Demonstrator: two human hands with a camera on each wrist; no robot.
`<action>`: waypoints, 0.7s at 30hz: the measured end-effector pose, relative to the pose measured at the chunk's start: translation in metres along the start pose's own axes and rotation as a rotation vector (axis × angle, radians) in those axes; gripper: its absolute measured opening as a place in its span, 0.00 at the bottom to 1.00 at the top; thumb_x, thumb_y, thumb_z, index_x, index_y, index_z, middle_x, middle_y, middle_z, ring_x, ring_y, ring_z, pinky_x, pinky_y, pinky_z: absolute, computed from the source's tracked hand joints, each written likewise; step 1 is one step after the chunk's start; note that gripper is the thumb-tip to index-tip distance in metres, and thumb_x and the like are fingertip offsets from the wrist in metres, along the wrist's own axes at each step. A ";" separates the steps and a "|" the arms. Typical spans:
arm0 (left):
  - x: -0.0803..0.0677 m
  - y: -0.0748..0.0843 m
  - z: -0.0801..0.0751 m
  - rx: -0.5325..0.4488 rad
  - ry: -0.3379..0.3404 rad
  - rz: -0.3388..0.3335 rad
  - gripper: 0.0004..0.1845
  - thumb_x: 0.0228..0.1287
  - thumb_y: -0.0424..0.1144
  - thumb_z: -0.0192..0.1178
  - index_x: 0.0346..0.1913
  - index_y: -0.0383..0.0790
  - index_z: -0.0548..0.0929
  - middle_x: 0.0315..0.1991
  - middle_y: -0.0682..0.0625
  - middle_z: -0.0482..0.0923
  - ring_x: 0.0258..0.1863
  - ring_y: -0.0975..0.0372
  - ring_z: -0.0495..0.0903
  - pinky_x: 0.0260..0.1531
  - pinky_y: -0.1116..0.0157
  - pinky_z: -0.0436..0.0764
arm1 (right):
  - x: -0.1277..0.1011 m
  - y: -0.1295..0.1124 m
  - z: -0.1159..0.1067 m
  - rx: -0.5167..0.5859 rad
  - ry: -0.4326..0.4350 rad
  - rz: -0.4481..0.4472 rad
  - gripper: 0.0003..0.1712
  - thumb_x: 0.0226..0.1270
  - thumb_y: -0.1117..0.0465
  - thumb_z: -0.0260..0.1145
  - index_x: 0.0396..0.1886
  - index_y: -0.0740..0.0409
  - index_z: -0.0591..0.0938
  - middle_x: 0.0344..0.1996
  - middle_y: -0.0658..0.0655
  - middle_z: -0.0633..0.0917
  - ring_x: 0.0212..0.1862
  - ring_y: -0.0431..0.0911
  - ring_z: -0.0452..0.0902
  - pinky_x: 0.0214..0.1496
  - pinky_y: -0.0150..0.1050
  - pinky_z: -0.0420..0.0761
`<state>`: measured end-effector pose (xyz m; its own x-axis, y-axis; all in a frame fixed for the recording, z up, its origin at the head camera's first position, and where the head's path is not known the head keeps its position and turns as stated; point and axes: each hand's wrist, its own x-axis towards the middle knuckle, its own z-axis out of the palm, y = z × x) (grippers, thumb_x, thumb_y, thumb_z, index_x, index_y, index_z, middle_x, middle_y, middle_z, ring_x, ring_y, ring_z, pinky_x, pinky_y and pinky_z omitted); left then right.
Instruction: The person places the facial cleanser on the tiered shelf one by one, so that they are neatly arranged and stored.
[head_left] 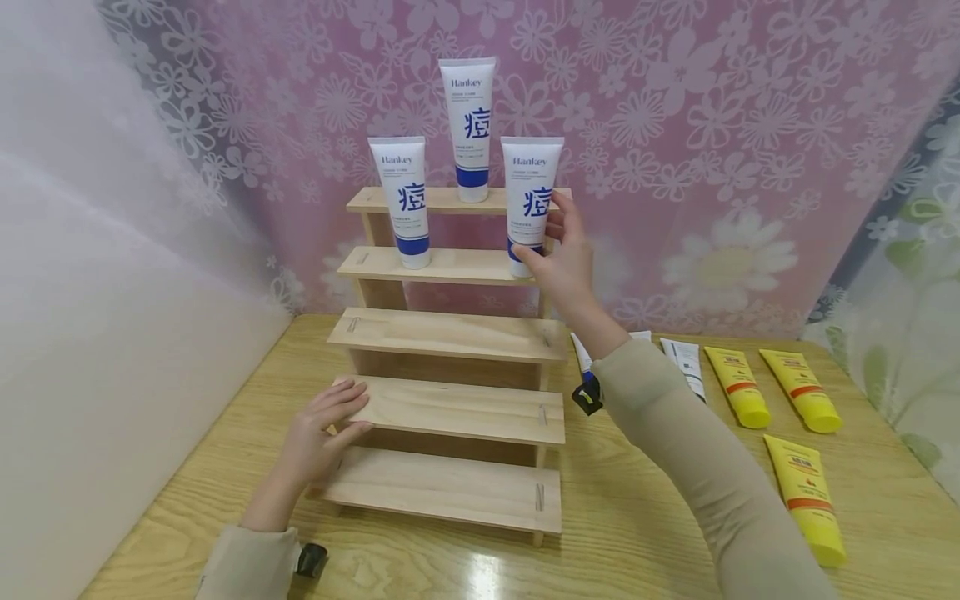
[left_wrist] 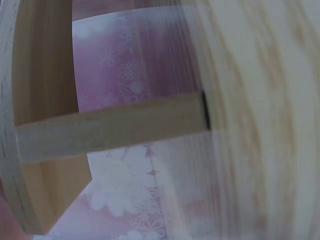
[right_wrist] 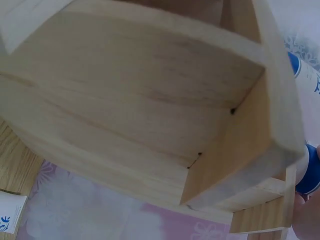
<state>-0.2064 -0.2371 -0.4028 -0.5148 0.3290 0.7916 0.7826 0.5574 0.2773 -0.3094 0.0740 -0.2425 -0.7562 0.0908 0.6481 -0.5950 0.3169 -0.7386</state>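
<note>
A stepped wooden display rack [head_left: 450, 333] with several shelves stands on the table. My right hand [head_left: 566, 267] grips a white and blue squeeze tube [head_left: 528, 200], cap down at the right end of the second shelf from the top. In the right wrist view, the tube's blue band [right_wrist: 310, 172] shows by the fingers at the right edge. My left hand [head_left: 318, 429] holds the left end of a lower shelf, fingers over its top and thumb at its front edge. Matching tubes stand on the second shelf's left [head_left: 405, 204] and the top shelf [head_left: 471, 129].
Several yellow tubes [head_left: 806, 500] lie on the table [head_left: 630, 517] to the right. A white tube [head_left: 684, 367] lies near them, with others partly hidden behind my right arm. A white wall [head_left: 135, 292] borders the left; a pink flowered backdrop [head_left: 637, 100] rises behind the rack.
</note>
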 end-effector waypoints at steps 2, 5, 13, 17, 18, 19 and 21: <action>0.000 0.000 0.000 -0.004 0.003 0.002 0.20 0.32 0.35 0.64 0.35 0.32 0.77 0.40 0.42 0.72 0.43 0.50 0.66 0.47 0.61 0.63 | 0.001 0.000 0.000 -0.014 0.001 0.006 0.40 0.37 0.66 0.66 0.52 0.44 0.58 0.41 0.52 0.70 0.41 0.41 0.67 0.41 0.33 0.71; 0.000 -0.001 0.001 -0.003 0.005 0.002 0.19 0.33 0.37 0.64 0.35 0.32 0.77 0.40 0.42 0.72 0.43 0.50 0.66 0.47 0.61 0.63 | 0.004 0.002 0.001 -0.028 -0.001 0.028 0.40 0.39 0.65 0.66 0.52 0.43 0.57 0.42 0.51 0.69 0.42 0.42 0.66 0.44 0.35 0.69; 0.001 0.000 0.001 -0.008 0.002 -0.006 0.19 0.34 0.36 0.64 0.35 0.31 0.77 0.40 0.42 0.72 0.43 0.50 0.66 0.46 0.61 0.63 | 0.016 0.022 0.004 -0.043 -0.041 0.021 0.42 0.38 0.63 0.66 0.53 0.40 0.55 0.44 0.51 0.68 0.44 0.43 0.64 0.48 0.42 0.65; 0.002 0.001 0.000 -0.009 0.007 -0.001 0.19 0.33 0.34 0.64 0.34 0.30 0.77 0.40 0.42 0.72 0.43 0.50 0.67 0.46 0.60 0.64 | 0.028 0.054 0.009 -0.077 -0.055 -0.012 0.42 0.38 0.59 0.66 0.53 0.37 0.54 0.43 0.49 0.68 0.43 0.40 0.64 0.47 0.39 0.65; 0.002 0.001 0.000 -0.008 0.007 -0.001 0.19 0.32 0.34 0.64 0.34 0.30 0.77 0.40 0.42 0.72 0.43 0.50 0.67 0.46 0.61 0.64 | 0.029 0.057 0.009 -0.089 -0.060 -0.014 0.42 0.38 0.58 0.66 0.53 0.37 0.54 0.43 0.49 0.68 0.43 0.39 0.64 0.47 0.37 0.66; 0.002 0.001 0.000 -0.006 0.007 0.000 0.19 0.32 0.34 0.64 0.35 0.31 0.77 0.40 0.42 0.72 0.43 0.50 0.67 0.46 0.61 0.64 | 0.031 0.061 0.010 -0.073 -0.066 -0.005 0.42 0.37 0.59 0.67 0.53 0.38 0.54 0.44 0.49 0.68 0.44 0.40 0.64 0.48 0.38 0.65; 0.002 0.002 0.000 -0.004 0.006 -0.001 0.19 0.32 0.33 0.64 0.35 0.31 0.77 0.40 0.42 0.72 0.43 0.50 0.67 0.45 0.60 0.64 | 0.027 0.051 0.007 -0.078 -0.072 0.005 0.41 0.37 0.59 0.67 0.52 0.40 0.56 0.42 0.50 0.69 0.43 0.41 0.65 0.48 0.38 0.65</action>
<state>-0.2060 -0.2354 -0.4009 -0.5138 0.3241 0.7943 0.7833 0.5549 0.2803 -0.3625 0.0858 -0.2639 -0.7781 0.0249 0.6276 -0.5708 0.3890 -0.7231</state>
